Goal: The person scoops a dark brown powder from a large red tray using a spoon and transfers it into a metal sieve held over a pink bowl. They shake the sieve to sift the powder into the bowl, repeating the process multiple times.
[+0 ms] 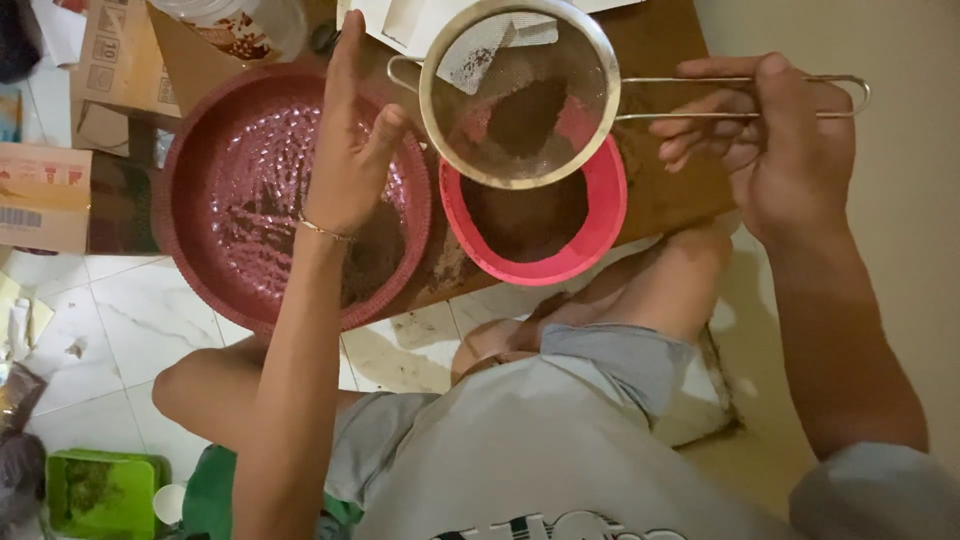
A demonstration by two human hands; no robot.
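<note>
Grey shirt (540, 450), knees, nearest. Right hand (790, 150) clamped on wire handle of metal sieve (520, 95); handle runs toward that hand, mesh over pink bowl (600, 215). Left hand (350, 150) open, empty, flat beside sieve rim, above maroon basket (230, 190).

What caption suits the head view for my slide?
Right hand holds a metal sieve of brown powder over a pink bowl; left hand open beside it.

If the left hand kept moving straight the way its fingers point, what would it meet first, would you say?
Probably the cardboard sheet past the far rim of the big red basket; the left hand is open, and its height above them is unclear.
</note>
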